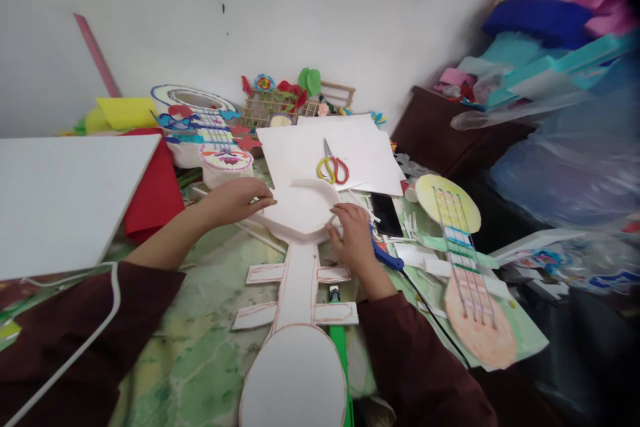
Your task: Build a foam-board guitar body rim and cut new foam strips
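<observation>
A white foam-board instrument cutout (300,280) lies lengthwise on the table, with a round end near me, a narrow neck and short side pegs outlined in reddish pencil. At its far end, a thin white strip (305,236) stands upright along the curved edge like a low wall. My left hand (245,200) has its fingers pinched together at the left side of that wall. On the right side, my right hand (353,233) grips the wall between thumb and fingers. A blue glue gun (385,253) lies just beyond my right hand, partly hidden by it.
Scissors (333,163) rest on white sheets (280,147) behind. A black phone (387,215), foam scraps and a coloured string-instrument model (463,267) lie right. A green cutter (339,347) is partly under the cutout. Decorated models (225,157) and a white board (65,200) stand left.
</observation>
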`<state>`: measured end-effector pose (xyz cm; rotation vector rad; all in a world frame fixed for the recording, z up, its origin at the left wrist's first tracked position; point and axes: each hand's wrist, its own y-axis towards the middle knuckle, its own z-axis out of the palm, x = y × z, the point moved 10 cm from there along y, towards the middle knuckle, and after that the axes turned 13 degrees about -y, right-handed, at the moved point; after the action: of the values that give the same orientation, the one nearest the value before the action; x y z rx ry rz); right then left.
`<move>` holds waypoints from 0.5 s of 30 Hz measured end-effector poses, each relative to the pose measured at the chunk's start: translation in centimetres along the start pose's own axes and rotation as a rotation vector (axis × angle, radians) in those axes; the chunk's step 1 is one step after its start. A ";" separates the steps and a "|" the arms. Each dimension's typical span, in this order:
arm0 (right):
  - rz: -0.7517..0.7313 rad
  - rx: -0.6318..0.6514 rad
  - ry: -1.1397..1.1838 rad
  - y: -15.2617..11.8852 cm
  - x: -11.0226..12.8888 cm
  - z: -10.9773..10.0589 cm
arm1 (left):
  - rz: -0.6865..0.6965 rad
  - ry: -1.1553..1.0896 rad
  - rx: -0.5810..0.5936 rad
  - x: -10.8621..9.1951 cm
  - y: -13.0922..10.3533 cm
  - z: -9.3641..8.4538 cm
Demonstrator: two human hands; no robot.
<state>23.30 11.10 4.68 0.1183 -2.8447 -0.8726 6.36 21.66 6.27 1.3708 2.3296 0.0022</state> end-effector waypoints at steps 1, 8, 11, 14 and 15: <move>0.051 -0.026 -0.011 -0.1 -0.6 -0.7 | -0.021 0.023 -0.029 0.4 0.0 -0.5; 0.195 0.040 -0.010 -4.4 -0.2 -4.9 | -0.266 0.084 -0.034 4.6 -0.1 0.4; 0.195 0.072 -0.011 -7.6 1.1 -6.3 | -0.405 0.074 0.061 6.0 0.3 1.8; 0.231 0.112 0.003 -10.6 1.7 -6.4 | -0.494 0.055 0.118 6.7 1.5 2.7; 0.246 0.126 0.010 -11.4 1.8 -6.3 | -0.503 0.044 0.129 6.8 2.1 3.0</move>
<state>22.99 -2.00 3.58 -0.2073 -2.8231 -0.6413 6.40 27.75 1.55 0.8081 2.6864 -0.2750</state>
